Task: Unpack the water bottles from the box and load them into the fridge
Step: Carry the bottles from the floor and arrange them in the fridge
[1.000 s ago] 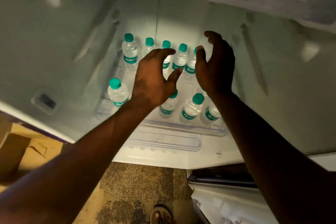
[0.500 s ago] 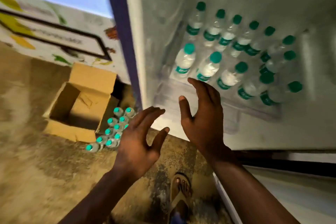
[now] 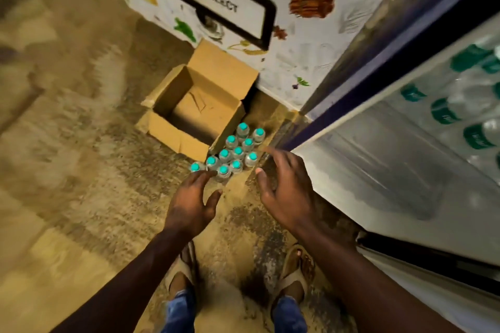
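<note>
A cluster of water bottles (image 3: 234, 153) with teal caps stands upright on the mottled floor (image 3: 81, 159), packed tightly against the near right corner of the open cardboard box (image 3: 194, 108), whose flaps are spread and whose inside shows only bare cardboard. Both my arms reach forward and down toward them. My left hand (image 3: 190, 203) hangs palm-down with fingers spread and relaxed, holding nothing, its fingertips just over the nearest bottles at the left edge of the cluster. My right hand (image 3: 286, 189) is likewise wide and unoccupied, thumb turned inward, its fingers just right of the cluster beside the nearest right bottle; whether either hand touches a cap I cannot tell. To the right, the fridge (image 3: 405, 170) stands open, with blurred rows of green-labelled bottles (image 3: 460, 105) already on its shelf. Beyond the box, a white panel (image 3: 297, 43) printed with vegetables bears a black-framed sign reading "TO COLLECT". At the near edge, my feet in sandals (image 3: 295, 273) and blue jeans stand on the floor.
</note>
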The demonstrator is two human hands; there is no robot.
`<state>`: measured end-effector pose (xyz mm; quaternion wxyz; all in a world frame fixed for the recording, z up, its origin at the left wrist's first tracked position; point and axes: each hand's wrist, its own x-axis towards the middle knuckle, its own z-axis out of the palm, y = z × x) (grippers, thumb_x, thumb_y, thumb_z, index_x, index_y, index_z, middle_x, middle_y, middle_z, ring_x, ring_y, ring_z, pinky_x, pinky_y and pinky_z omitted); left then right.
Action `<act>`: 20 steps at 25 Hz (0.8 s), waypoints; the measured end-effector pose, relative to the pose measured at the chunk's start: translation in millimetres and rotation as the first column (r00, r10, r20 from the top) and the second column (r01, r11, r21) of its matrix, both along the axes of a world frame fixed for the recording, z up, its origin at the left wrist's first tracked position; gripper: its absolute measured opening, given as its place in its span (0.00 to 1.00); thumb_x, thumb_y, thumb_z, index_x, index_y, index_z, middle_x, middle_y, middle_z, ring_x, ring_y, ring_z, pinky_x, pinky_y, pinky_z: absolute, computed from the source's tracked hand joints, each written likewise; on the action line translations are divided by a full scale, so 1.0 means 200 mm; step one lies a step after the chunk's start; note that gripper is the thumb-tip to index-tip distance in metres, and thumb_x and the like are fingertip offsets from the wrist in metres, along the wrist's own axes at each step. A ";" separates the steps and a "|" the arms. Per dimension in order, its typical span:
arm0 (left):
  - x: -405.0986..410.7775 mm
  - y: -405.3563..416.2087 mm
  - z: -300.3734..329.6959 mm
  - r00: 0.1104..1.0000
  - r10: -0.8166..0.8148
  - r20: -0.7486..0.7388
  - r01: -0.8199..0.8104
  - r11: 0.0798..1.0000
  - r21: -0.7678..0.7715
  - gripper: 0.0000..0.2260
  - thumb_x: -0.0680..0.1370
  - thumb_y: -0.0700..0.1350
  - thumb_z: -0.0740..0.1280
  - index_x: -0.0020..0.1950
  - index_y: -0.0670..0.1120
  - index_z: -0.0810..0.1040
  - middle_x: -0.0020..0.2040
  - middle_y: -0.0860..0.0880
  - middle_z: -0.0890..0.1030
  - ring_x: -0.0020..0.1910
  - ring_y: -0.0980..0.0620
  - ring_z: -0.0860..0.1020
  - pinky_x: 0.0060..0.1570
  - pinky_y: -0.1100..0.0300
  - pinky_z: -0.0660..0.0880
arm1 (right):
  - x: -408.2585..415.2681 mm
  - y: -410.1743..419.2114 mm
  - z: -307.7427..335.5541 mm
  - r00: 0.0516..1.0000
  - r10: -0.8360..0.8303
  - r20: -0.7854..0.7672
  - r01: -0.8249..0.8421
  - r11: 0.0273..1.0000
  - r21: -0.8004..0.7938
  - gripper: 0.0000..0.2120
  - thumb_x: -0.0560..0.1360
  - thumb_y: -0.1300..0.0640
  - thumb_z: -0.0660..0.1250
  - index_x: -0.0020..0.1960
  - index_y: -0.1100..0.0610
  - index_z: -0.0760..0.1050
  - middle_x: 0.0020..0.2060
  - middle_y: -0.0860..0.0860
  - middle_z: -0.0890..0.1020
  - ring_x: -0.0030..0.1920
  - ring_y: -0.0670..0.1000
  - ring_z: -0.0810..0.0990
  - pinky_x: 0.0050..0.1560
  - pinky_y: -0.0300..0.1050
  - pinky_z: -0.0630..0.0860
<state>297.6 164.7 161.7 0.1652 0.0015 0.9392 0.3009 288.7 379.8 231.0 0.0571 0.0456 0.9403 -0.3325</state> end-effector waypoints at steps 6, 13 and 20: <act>-0.03 -0.39 -0.45 0.981 0.099 0.167 -0.084 0.992 -0.096 0.22 0.77 0.47 0.71 0.69 0.45 0.75 0.64 0.43 0.79 0.63 0.41 0.77 0.61 0.49 0.74 | -0.08 -0.33 -0.55 0.977 0.074 0.200 -0.093 0.992 0.086 0.24 0.77 0.50 0.67 0.71 0.55 0.70 0.66 0.56 0.76 0.67 0.57 0.72 0.67 0.51 0.71; -0.25 -0.50 -1.01 0.973 -0.076 0.218 0.128 0.963 -0.238 0.31 0.78 0.51 0.69 0.78 0.47 0.61 0.74 0.44 0.68 0.69 0.41 0.71 0.64 0.47 0.73 | -0.23 -0.50 -1.17 0.940 0.179 0.290 -0.251 0.939 0.234 0.28 0.77 0.47 0.69 0.74 0.55 0.67 0.68 0.57 0.75 0.68 0.58 0.72 0.69 0.52 0.69; -0.42 -0.47 -1.37 0.968 -0.077 0.239 0.130 0.969 -0.212 0.34 0.75 0.45 0.74 0.78 0.52 0.62 0.72 0.45 0.71 0.68 0.42 0.73 0.66 0.48 0.73 | -0.34 -0.56 -1.58 0.887 0.248 0.390 -0.405 0.824 0.396 0.30 0.77 0.45 0.69 0.74 0.56 0.65 0.68 0.56 0.74 0.69 0.57 0.71 0.69 0.54 0.70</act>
